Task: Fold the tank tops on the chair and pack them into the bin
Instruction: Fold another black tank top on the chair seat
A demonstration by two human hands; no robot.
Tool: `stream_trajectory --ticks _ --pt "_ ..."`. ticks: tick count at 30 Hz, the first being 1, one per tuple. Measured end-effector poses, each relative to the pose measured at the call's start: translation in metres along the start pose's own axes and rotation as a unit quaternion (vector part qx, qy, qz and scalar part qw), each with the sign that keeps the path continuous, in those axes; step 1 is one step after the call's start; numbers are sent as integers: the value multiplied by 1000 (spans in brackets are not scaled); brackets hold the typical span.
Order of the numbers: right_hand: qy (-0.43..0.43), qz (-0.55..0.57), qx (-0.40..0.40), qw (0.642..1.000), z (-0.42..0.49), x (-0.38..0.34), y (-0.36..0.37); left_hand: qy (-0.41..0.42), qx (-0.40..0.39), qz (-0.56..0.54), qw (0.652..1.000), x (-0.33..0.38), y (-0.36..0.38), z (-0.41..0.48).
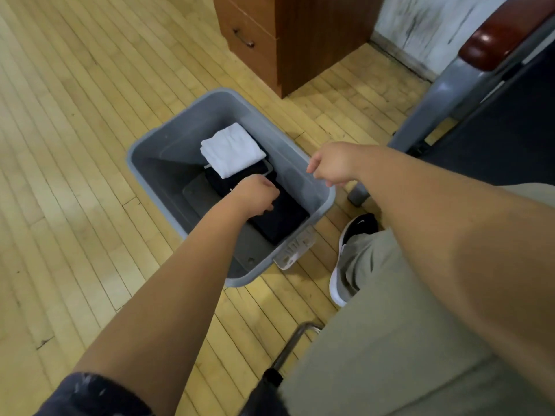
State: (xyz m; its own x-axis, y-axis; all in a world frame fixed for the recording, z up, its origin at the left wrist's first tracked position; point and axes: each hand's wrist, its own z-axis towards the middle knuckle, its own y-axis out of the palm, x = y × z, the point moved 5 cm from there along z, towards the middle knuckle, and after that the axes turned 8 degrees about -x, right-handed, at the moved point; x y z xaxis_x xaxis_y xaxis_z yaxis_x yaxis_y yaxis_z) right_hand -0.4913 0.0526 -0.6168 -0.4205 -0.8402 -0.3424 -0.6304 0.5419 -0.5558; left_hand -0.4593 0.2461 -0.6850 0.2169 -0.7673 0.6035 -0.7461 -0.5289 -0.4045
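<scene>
The left hand reached inside the bin, fingers curled on the dark tank top lying lengthwise along the right wall, directly below them. A white tank top lay just beyond. The right hand hovered over the right rim, loosely curled and empty.

L hand curled, arm outstretched; R hand loosely curled.

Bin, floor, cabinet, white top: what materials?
Bin: grey moulded plastic, matte; rounded rim, smooth walls. Floor: light wood strips, slight sheen, visible seams. Cabinet: reddish-brown wood or laminate, can't tell which. White top: soft cloth, fibre unclear; rounded folds.
</scene>
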Motion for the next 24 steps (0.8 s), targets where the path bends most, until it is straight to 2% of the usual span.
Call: stream_trajectory --ticks 5,8,14,17,20,24 --pt "6 32 68 997 -53 42 -11 50 -37 0 998 60 19 -25" --pt "6 111 151 982 -87 71 -26 102 -58 26 993 115 41 -49" --pt "4 250 326 912 -183 138 -66 220 -82 108 966 229 103 -103" --pt "30 273 388 880 -242 189 -74 267 -109 113 951 280 143 -131" --pt "73 294 440 845 -301 250 -65 300 -135 122 936 331 190 -152" --pt "125 339 469 806 -359 335 -32 342 -178 151 910 387 265 -180"
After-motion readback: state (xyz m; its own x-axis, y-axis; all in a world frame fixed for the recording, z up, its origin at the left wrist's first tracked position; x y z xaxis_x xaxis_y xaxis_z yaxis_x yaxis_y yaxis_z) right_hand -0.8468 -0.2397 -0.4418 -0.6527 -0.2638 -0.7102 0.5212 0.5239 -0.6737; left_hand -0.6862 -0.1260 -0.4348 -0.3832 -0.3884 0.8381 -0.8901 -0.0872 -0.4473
